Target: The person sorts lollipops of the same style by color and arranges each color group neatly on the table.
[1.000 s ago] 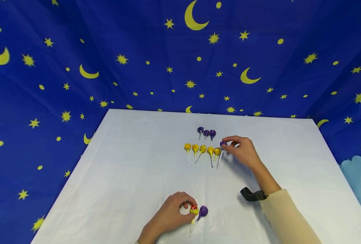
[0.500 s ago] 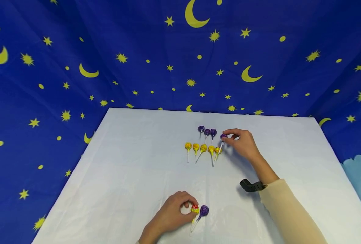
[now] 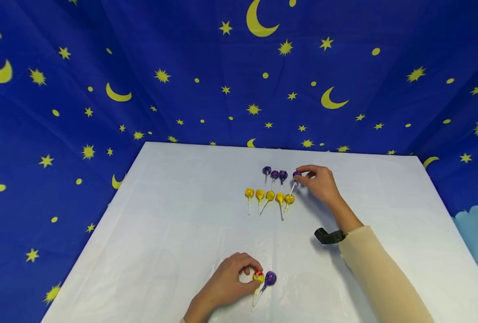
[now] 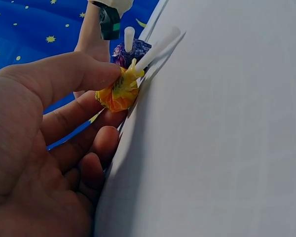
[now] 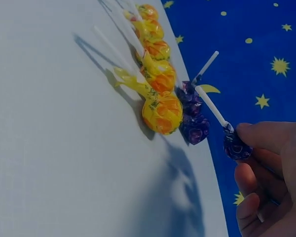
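Observation:
My right hand (image 3: 320, 183) pinches a purple-wrapped lollipop (image 5: 237, 147) by its head between thumb and fingertips, its white stick pointing down toward the nearest yellow lollipop (image 3: 289, 199). Just left of it, three purple lollipops (image 3: 275, 174) form a short row at the back. In front of these lies a row of several yellow lollipops (image 3: 260, 194), sticks toward me. Near the front of the table my left hand (image 3: 232, 279) pinches a yellow lollipop with a red top (image 4: 119, 91) by its head. Beside that one rests another purple lollipop (image 3: 270, 278), the two sticks close together.
A white-covered table (image 3: 162, 215) carries everything. Behind and beside it hangs a blue cloth (image 3: 198, 54) with yellow moons and stars. A black band (image 3: 328, 236) on the right wrist juts out over the tabletop.
My right hand has moved away from me, carrying the purple lollipop from beside the right end of the yellow row up toward the purple row. The left hand has stayed in place.

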Demonstrator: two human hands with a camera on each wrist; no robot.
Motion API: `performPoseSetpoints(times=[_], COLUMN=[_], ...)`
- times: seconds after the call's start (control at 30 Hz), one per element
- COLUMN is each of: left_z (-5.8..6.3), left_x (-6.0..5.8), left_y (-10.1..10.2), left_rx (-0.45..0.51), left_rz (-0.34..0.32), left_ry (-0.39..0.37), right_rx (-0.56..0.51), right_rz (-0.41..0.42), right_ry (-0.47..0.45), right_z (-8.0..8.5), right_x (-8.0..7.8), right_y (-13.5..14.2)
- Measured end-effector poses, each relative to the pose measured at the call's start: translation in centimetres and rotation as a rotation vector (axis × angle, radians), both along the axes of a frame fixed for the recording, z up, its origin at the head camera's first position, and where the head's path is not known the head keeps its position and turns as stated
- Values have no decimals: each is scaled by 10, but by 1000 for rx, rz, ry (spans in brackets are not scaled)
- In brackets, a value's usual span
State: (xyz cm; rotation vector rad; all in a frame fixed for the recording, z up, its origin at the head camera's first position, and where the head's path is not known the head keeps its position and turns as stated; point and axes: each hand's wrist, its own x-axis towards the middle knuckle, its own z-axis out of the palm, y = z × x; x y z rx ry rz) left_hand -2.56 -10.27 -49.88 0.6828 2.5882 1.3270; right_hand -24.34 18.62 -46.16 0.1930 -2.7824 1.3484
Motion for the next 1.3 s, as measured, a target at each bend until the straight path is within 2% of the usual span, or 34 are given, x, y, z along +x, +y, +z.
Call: performPoseSetpoints(times=[0.43,0.67,0.93,1.3], left_z=[-1,1,2,1], left_x=[-1,1,-1,-1], left_y=[2,-1,0,0], left_rx=[2,0,-10,-4], left_rz=[-1,-1,-1,2], left_ry=[-6,-3,-41,9], right_rx=[19,15,49,37], right_rz=[-11,-3,-10,7], right_ry=[-36,-69,-90,-53], right_z=[-9,-15,-22,-31], right_x=[-15,-15,-15,-15], right_y=[-3,-10,-11,-10])
